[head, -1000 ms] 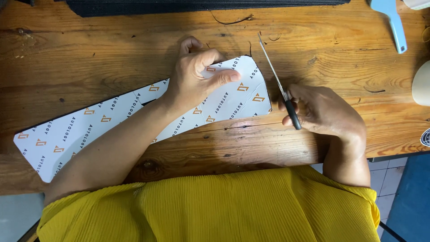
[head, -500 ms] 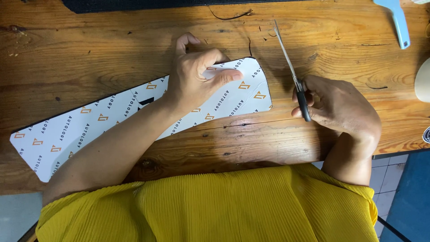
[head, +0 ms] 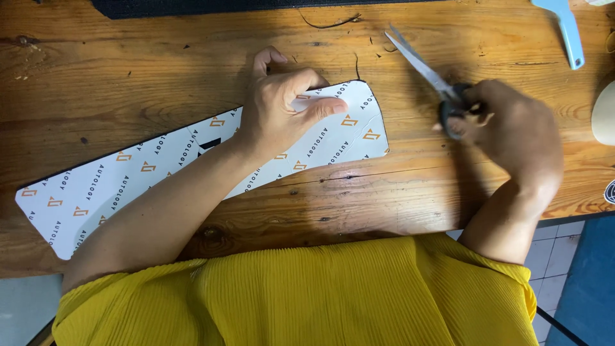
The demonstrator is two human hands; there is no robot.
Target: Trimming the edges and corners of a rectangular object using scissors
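Two hands at work over a wooden table [head: 128, 77], seen from the head camera. Left hand [head: 282, 109], just left of centre, fingers loosely spread and pressed flat on the rounded end of a long white card strip [head: 128, 186] printed with small orange marks, strip lying from 8 o'clock up to centre. Right hand [head: 512, 134] at 3 o'clock, curled tight around the black handles of scissors [head: 426, 67], blades slightly parted, aimed toward 11 o'clock, well clear of the card. Light-blue tool [head: 567, 32] at 1 o'clock, yellow shirt [head: 320, 295] at 6 o'clock. Step in hand, by the look of it: pinning the strip, scissors held off. Any cut likely calling for blades brought down to the strip's rounded edge.
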